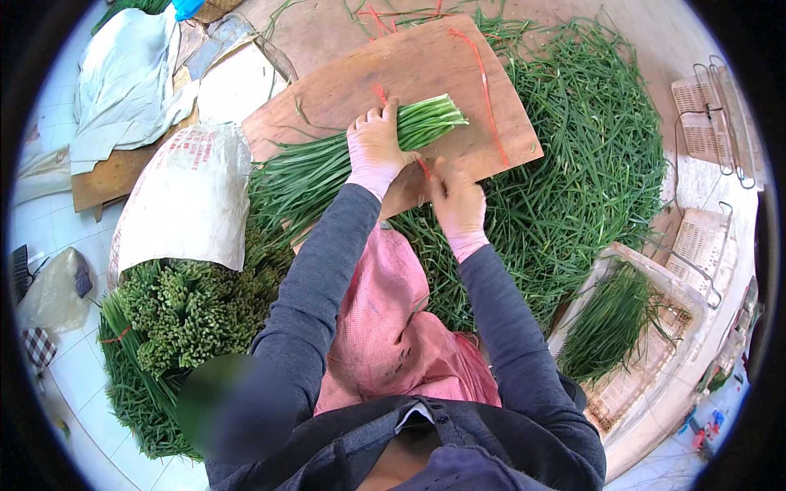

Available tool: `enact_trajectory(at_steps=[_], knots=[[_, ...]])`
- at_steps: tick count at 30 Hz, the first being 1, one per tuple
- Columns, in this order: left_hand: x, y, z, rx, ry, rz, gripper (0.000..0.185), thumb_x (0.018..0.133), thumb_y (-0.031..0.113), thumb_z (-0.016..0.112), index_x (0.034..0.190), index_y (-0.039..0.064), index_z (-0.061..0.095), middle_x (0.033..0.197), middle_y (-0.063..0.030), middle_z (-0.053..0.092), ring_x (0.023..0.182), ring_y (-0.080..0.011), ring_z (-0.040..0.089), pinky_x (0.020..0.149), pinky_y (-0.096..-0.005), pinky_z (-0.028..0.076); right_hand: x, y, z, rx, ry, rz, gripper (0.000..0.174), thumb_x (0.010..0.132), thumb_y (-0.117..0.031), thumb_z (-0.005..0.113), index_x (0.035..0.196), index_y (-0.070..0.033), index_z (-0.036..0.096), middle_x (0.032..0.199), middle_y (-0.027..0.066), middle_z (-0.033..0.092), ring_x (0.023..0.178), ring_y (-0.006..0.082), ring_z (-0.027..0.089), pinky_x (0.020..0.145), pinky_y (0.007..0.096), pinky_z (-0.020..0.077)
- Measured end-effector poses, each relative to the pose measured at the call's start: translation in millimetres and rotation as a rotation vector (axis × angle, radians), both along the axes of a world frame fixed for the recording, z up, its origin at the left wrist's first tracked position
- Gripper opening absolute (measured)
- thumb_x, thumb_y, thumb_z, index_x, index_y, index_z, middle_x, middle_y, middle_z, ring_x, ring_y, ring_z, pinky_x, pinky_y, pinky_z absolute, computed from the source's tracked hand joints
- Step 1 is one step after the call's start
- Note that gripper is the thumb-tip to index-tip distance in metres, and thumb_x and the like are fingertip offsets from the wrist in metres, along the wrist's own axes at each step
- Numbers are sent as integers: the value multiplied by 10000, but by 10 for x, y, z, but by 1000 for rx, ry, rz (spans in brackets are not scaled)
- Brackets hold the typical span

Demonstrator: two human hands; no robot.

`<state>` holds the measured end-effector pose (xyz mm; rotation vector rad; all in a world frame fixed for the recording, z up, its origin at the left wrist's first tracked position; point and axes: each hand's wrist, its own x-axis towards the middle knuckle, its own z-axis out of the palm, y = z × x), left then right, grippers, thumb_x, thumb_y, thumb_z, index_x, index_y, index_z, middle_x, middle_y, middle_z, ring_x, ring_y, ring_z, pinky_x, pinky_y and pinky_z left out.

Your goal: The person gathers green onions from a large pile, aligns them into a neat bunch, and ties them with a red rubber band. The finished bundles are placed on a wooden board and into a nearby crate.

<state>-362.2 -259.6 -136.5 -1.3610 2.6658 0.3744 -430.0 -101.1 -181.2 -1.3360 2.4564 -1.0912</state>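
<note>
A bundle of long green stalks that look like garlic chives (430,119) lies across a wooden board (325,86), its pale cut ends to the right. My left hand (376,138) grips the bundle near those ends. A red plastic string (379,92) shows just beyond my left fingers, and a stretch of red string (424,167) comes out below my left thumb. Blurred at the board's near edge, my right hand (457,199) has its fingertips closed at that stretch of string. Another red string (488,104) lies loose on the board's right part.
Loose green leaves (583,123) are heaped to the right. A plastic crate (654,362) at the lower right holds a bunch of greens (608,325). At left, a white woven sack (190,196) partly covers stacked bundles (190,313). A pink cloth (393,307) covers my lap.
</note>
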Motion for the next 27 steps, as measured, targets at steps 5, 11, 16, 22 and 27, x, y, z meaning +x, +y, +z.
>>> enact_trajectory(at_steps=[5, 11, 16, 22, 27], knots=[[31, -24, -34, -1, 60, -5, 1099, 543, 412, 943, 1465, 188, 388, 1262, -125, 598, 1230, -325, 549, 1054, -482, 406, -503, -450, 108, -265, -252, -173, 569, 906, -242, 686, 1388, 2, 509, 1260, 257, 589, 1134, 377, 600, 954, 455, 490], [100, -10, -209, -242, 111, -98, 1087, 546, 382, 931, 1467, 191, 387, 1265, -142, 592, 1225, -343, 550, 1066, -496, 397, -425, -778, -114, -155, -61, 20, 782, 881, -326, 722, 1493, 2, 361, 1430, 290, 462, 1303, 437, 474, 1086, 453, 410], [86, -160, -201, -51, 77, -138, 1125, 558, 457, 914, 1494, 152, 370, 1358, -180, 549, 1227, -373, 549, 1025, -510, 431, -584, -456, 23, -281, -144, -12, 735, 882, -265, 736, 1477, 2, 398, 1418, 278, 493, 1285, 389, 515, 1061, 438, 435], [110, -124, -108, -134, 114, -210, 1308, 536, 617, 872, 1564, 86, 261, 1418, -259, 491, 1247, -423, 536, 1036, -544, 411, -918, 1559, 463, 99, -375, -119, 445, 879, -176, 726, 1290, -53, 607, 1223, 148, 661, 1056, 286, 663, 913, 367, 524], [112, -86, -17, 78, 122, -174, 1247, 563, 549, 890, 1563, 113, 286, 1489, -270, 420, 1250, -411, 540, 999, -491, 468, -922, 3790, 883, 705, -92, -34, 414, 879, -299, 690, 1217, -64, 656, 1167, 146, 681, 1025, 339, 662, 884, 424, 525]])
